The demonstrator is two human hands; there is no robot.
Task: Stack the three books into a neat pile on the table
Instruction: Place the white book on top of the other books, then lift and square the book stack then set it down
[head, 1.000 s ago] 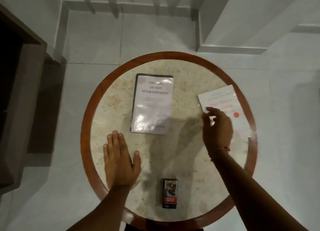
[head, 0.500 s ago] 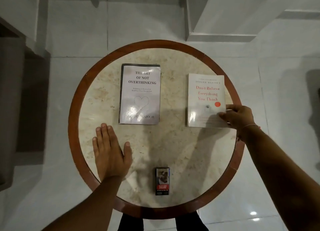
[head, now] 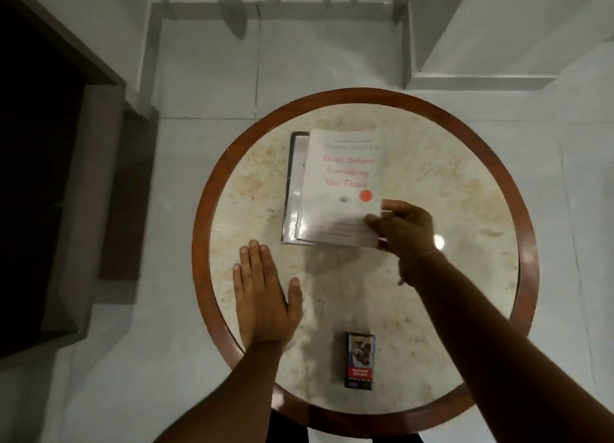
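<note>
A white book with red title lettering [head: 339,183] lies over a second book with a pale cover and dark edge [head: 292,190], shifted a little to its right so the lower book's left strip shows. My right hand [head: 403,226] grips the white book at its near right corner. My left hand [head: 262,296] rests flat on the round marble table [head: 448,210], fingers together, near its left rim and just in front of the books. Only two books are in view.
A small dark box with a picture and a red label [head: 359,360] stands near the table's front edge. The table has a brown wooden rim [head: 199,243]. Around it are a pale tiled floor, a dark doorway [head: 33,177] at left and white wall steps at the back.
My right hand has carried the white book from the table's right side leftward onto the pale book. My left hand has stayed flat in place.
</note>
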